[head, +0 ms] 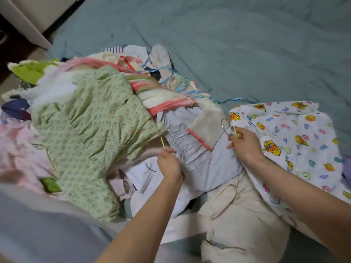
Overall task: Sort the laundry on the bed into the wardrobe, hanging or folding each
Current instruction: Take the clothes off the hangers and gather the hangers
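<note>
A heap of laundry covers the near left of the bed [247,44]. On top lies a green flowered garment [85,130]. My left hand [169,164] grips a thin yellow hanger [163,143] that runs under this garment, with a metal hook [150,166] beside the hand. My right hand [245,143] pinches another yellow hanger [235,131] with a wire hook, at the edge of a white cartoon-print garment [288,137]. Between the hands lies a pale blue garment [199,152] with elastic gathers and pink trim.
A cream garment [237,215] lies near the bed's front edge. Blue ribbon strands [171,76] and pink-striped cloth [163,95] sit at the back of the heap. A pink garment [17,147] is at the far left. White furniture [34,19] stands at the upper left.
</note>
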Available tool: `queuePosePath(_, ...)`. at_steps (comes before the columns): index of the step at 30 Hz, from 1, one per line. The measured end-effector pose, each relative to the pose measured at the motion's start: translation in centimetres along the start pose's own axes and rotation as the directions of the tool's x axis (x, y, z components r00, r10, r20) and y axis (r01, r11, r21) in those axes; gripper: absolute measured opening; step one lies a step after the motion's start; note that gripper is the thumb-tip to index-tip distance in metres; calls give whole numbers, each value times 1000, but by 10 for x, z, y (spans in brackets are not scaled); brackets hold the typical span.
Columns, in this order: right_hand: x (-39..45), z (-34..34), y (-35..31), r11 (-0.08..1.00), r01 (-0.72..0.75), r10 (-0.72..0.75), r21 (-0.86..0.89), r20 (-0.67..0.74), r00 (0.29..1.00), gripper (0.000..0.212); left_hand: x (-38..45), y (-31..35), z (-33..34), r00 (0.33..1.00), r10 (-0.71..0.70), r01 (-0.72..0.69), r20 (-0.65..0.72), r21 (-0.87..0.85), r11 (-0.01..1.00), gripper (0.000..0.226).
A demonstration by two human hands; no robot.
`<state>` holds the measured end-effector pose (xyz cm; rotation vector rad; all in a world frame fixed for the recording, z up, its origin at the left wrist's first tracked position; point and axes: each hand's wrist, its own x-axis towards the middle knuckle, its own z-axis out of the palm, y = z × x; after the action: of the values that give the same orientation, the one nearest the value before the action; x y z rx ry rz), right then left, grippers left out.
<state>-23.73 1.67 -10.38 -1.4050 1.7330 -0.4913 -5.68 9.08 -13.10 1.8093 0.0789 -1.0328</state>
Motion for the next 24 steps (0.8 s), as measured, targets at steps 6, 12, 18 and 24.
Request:
queuePosePath(6,-18,-63,-42,996,93,-93,-11,-158,983,24,-54,67,10,924,358,-383,137,336,860,33)
queuePosePath(12,-52,-126,-96,992,123,-110,29,-278,954,24,-106,118,15,667,453,-725,592,374,578,34)
queuePosePath(18,-90,-190,-123,993,109,-118,-46,-454,883,27,-152,175,24,356,434,-931,828,271,245,35)
queuePosePath(24,-126,-257,-142,986,91,-139,-138,-399,906,30,-211,214,32,-47,371,-994,927,-6,-110,43)
